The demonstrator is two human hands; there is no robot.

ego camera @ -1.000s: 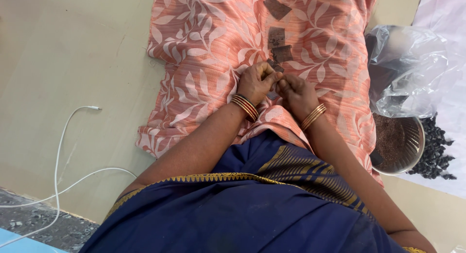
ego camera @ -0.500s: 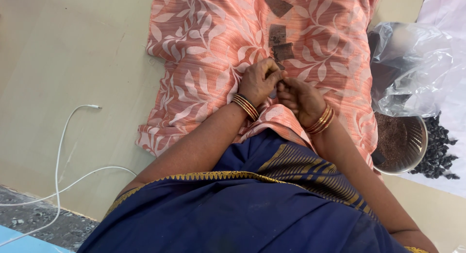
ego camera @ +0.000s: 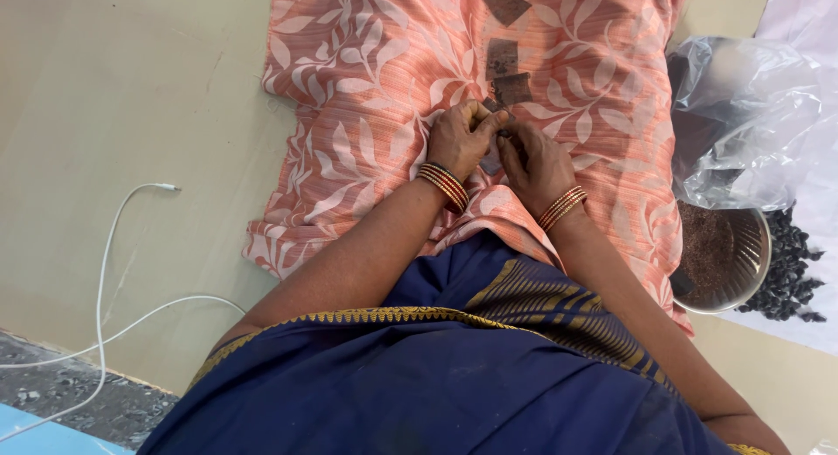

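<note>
A small dark piece (ego camera: 499,134) sits pinched between both hands on the peach leaf-print cloth (ego camera: 367,80); left hand (ego camera: 458,141) and right hand (ego camera: 534,163) stay pressed together as half a second ago, barely shifted, so the fingerwork continues; steel bowl (ego camera: 724,259) lies right.

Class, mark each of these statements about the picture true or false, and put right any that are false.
1. Both hands meet over the leaf-patterned cloth. True.
2. The left hand rests on the white cable. False: the cable lies apart on the floor, to the left.
3. Dark flat pieces lie on the cloth beyond the hands. True.
4. The metal bowl sits left of the cloth. False: it is to the right, under a clear plastic bag.
5. The right hand wears bangles at the wrist. True.
</note>
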